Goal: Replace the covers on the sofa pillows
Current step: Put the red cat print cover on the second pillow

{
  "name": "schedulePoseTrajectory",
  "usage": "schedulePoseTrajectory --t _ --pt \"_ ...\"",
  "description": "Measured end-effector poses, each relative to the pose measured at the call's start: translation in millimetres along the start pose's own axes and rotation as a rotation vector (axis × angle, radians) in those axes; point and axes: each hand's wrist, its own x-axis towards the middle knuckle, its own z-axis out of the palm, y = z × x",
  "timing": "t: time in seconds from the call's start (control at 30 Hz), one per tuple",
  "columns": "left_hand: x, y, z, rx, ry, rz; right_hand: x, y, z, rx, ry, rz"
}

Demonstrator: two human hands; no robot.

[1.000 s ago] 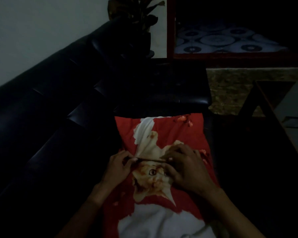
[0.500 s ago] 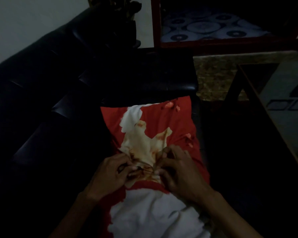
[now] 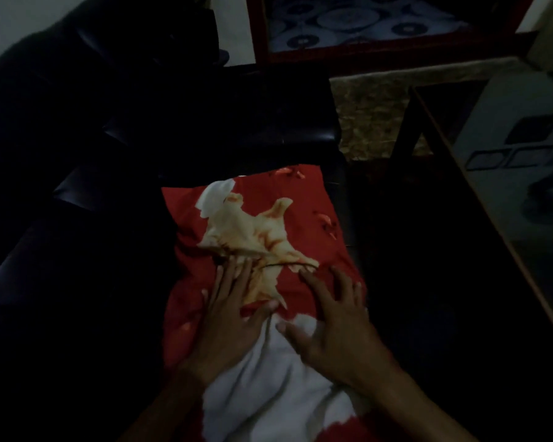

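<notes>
A pillow in a red cover (image 3: pixel 300 215) printed with an orange-and-white cat lies on the black sofa seat (image 3: pixel 77 282) in front of me. A dark fold line crosses the cat print near the pillow's middle. My left hand (image 3: pixel 233 317) lies flat on the cover with straight fingers, the fingertips at that fold. My right hand (image 3: pixel 332 323) hovers or rests just to the right, fingers spread and slightly bent, holding nothing. A white patch of the print (image 3: pixel 268 378) shows between my wrists.
The black leather sofa backrest (image 3: pixel 61 106) runs along the left. A dark-framed glass table (image 3: pixel 508 186) stands at the right, with a patterned rug (image 3: pixel 371 106) beyond it. A red-framed bed with a patterned sheet (image 3: pixel 358 20) lies at the back.
Both hands have let go of the pinched fabric at the fold and spread flat on the cover. The bunched cat print lies smoother, and the view has tilted down.
</notes>
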Motion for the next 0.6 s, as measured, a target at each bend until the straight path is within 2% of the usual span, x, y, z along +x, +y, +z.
schedulePoseTrajectory --t 0.17,0.33,0.4,0.47,0.6 --pt "69 -11 14 -0.054 0.051 0.044 47 11 20 0.159 0.197 0.019" --pt "160 -1 -6 -0.014 0.029 0.024 116 25 9 0.228 0.394 -0.08" --pt "167 0 -11 -0.051 0.139 0.095 130 24 5 0.171 0.425 -0.086" --pt "160 -5 -7 -0.092 0.258 0.242 132 24 4 0.144 0.467 -0.048" --pt "134 -3 -8 -0.017 0.335 0.297 122 22 2 0.019 0.454 -0.009"
